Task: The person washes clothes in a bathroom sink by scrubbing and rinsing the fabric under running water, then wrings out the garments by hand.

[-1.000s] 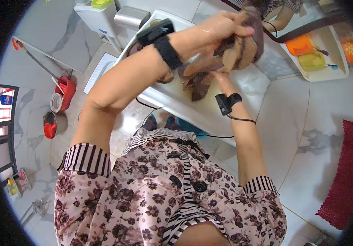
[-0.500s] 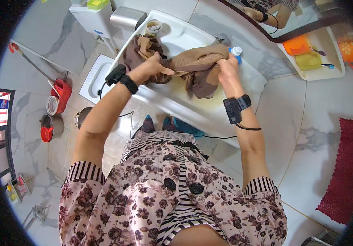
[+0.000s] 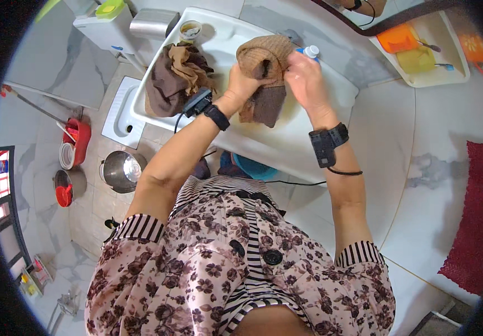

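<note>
Over the white sink (image 3: 323, 140), a wet-looking brown and tan knitted garment (image 3: 269, 53) is bunched up, its lower end hanging toward the basin. My left hand (image 3: 242, 87) is closed around its left side. At the right edge of the garment is my right hand (image 3: 307, 81); its fingers are smeared by motion, so whether they grip the cloth does not show. A second bundle of cloth (image 3: 171, 84), dark brown with a tan part, lies over the sink's left end. Both wrists wear black straps with small devices.
A small open jar (image 3: 190, 31) stands at the sink's back left corner, and a white-capped blue bottle (image 3: 311, 52) behind my right hand. On the floor are a metal pot (image 3: 122, 171), a blue basin (image 3: 254, 166), a red basin (image 3: 79, 140) and a squat toilet (image 3: 119, 120).
My left hand has moved right, from near the second cloth bundle to the knitted garment's left side. The garment, stretched sideways before, is now gathered and raised. My right hand has shifted slightly up.
</note>
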{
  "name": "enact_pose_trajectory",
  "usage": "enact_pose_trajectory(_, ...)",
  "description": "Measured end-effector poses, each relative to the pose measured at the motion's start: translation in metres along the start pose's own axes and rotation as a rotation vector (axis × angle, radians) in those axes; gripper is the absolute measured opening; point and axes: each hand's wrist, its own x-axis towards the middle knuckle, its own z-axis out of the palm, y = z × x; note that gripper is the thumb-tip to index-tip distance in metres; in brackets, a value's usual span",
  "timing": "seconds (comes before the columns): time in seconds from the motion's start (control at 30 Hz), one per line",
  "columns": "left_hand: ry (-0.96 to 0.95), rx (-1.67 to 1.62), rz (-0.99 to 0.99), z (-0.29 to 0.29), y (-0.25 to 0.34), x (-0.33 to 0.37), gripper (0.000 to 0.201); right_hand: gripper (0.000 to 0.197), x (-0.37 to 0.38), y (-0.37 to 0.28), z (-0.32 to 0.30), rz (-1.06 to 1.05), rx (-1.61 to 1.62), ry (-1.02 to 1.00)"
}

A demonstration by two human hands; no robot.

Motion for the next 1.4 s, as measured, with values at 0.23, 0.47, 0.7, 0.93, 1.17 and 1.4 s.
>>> enact_pose_trajectory(0.23, 0.018, -1.005, -0.379, 0.004, 0.016, 0.019, 0.054, 0.072, -0.053, 0.09, -0.148, 0.242, 0.5, 0.066)
enact_pose_trajectory(0.47, 0.006, -1.18, -0.443, -0.009, 0.036, 0.002, 0.052, 0.095, -0.056, 0.129, -0.054, 0.626, 0.753, 0.446)
enact_pose_trajectory(0.7, 0.0, -1.227, -0.691, -0.01, 0.012, -0.019, 0.041, 0.066, -0.044, 0.13, -0.067, 0.429, 0.641, 0.298)
enact_pose_trajectory(0.93, 0.03, -1.056, -0.744, -0.021, -0.036, -0.012, 0.04, 0.038, -0.05, 0.121, -0.052, 0.46, 0.545, 0.44)
enact_pose_trajectory(1.17, 0.046, -0.722, -0.81, 0.002, -0.061, -0.011, 0.04, 0.026, -0.037, 0.117, -0.04, -0.077, -0.526, 0.067)
enact_pose_trajectory(1.4, -0.09, -0.342, -0.452, 0.016, -0.095, -0.023, 0.049, 0.021, -0.031, 0.119, -0.025, 0.131, -1.294, -0.11)
